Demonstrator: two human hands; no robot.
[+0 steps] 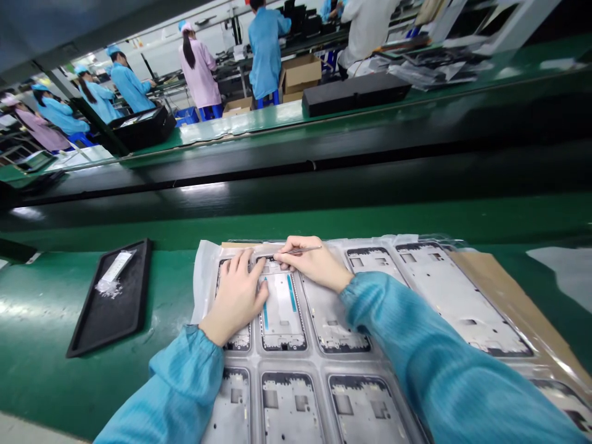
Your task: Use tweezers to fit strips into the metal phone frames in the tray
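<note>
My right hand (319, 266) pinches slim metal tweezers (303, 250) over the top edge of a phone middle frame (283, 320). That frame lies in a pocket of a clear plastic tray (289, 362) and carries blue strips along both sides. With fingers spread, my left hand (235, 299) rests across the frame's upper left side and the neighbouring frame. What the tweezer tips touch is too small to make out. Several more grey phone frames with black edges fill the other pockets, one of them (462, 296) at the right.
At the left, a black tray (108, 302) holds a white strip (115, 268) and small clear scraps. Brown cardboard (513, 290) shows under the plastic tray. Beyond the green bench (176, 231) runs a dark conveyor belt (259, 166). Several co-workers sit or stand farther back.
</note>
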